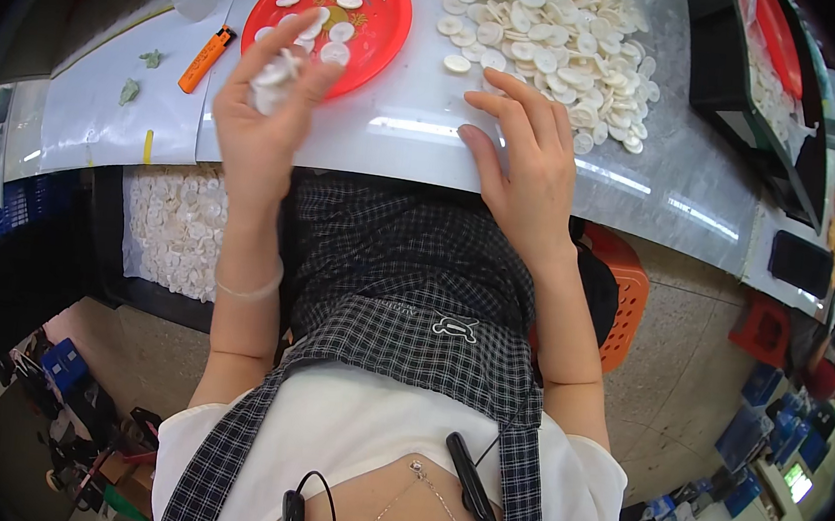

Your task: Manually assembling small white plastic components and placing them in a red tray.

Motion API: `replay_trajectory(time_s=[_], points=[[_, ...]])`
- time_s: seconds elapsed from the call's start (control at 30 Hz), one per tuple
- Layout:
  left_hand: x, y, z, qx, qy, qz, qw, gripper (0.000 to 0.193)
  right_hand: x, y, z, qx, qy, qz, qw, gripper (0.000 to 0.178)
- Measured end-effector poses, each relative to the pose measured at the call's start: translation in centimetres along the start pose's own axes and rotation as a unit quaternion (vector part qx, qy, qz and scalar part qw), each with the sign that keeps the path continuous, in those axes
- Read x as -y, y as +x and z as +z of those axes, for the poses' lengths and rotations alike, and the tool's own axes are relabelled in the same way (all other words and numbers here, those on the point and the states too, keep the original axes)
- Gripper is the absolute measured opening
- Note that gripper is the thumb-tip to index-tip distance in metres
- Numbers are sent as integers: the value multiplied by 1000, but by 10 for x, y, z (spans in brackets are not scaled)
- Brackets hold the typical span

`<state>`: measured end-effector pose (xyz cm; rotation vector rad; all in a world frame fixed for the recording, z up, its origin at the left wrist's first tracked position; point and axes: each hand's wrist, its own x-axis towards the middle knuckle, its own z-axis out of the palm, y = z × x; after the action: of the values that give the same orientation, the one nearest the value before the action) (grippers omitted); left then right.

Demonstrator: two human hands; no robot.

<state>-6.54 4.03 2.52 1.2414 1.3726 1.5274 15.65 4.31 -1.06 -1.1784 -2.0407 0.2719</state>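
Note:
My left hand (pixel 263 115) is raised over the table edge, fingers closed around a small bunch of white round discs (pixel 276 78). Just beyond it sits a red round plate (pixel 386 11) with several white discs on it. My right hand (pixel 530 161) lies flat on the shiny grey table (pixel 400 133), fingers spread, empty, its fingertips at the near edge of a large pile of white discs (pixel 550 37). One loose disc (pixel 457 63) lies between the plate and the pile.
An orange lighter (pixel 206 59) and a small clear bottle (pixel 193 2) lie left of the plate. A bin of white discs (pixel 177 229) sits under the table at left. An orange stool (pixel 625 301) is at my right. A dark tray (pixel 745 91) and a black phone (pixel 799 263) lie on the right.

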Motion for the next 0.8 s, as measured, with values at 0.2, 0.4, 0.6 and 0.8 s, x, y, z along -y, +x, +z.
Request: replay_trajectory(time_s=[0.2,0.4,0.6,0.8], points=[[5,2,-68,-47,-18,-25,998,28,6,12,3,13,20,5,1000,32],[-15,-33,-153,-41,184,-141,972,21,6,20,12,31,-4,-31,999,33],[-31,-62,-178,113,533,-36,837,41,8,25,13,27,-15,-27,999,17],[-48,-41,-103,314,239,-38,918,42,10,24,12,29,30,3,999,12]])
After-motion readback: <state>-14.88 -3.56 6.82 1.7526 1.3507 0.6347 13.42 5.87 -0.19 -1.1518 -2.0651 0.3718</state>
